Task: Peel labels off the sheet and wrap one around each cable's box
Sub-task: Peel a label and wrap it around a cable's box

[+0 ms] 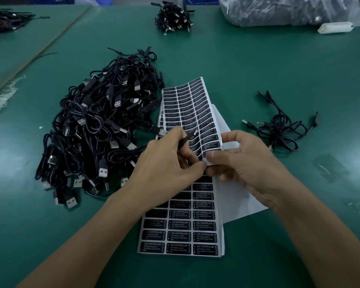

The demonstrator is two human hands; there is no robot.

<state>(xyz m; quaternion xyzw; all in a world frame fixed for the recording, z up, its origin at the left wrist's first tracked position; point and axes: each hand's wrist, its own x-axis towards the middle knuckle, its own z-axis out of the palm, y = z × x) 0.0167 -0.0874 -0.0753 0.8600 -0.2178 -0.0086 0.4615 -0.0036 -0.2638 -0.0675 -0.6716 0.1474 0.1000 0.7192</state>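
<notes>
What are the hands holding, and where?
Right hand pinches the label sheet at its bent edge; left hand holds a thin black cable near its tip.

both bare forearms enter from the lower edge and converge at centre. left hand: back upward, fingers curled, gripping a thin black cable box between thumb and fingers. right hand: knuckles upward, thumb and forefinger pinching the lifted edge of the label sheet. thumb tips almost meet.
</notes>
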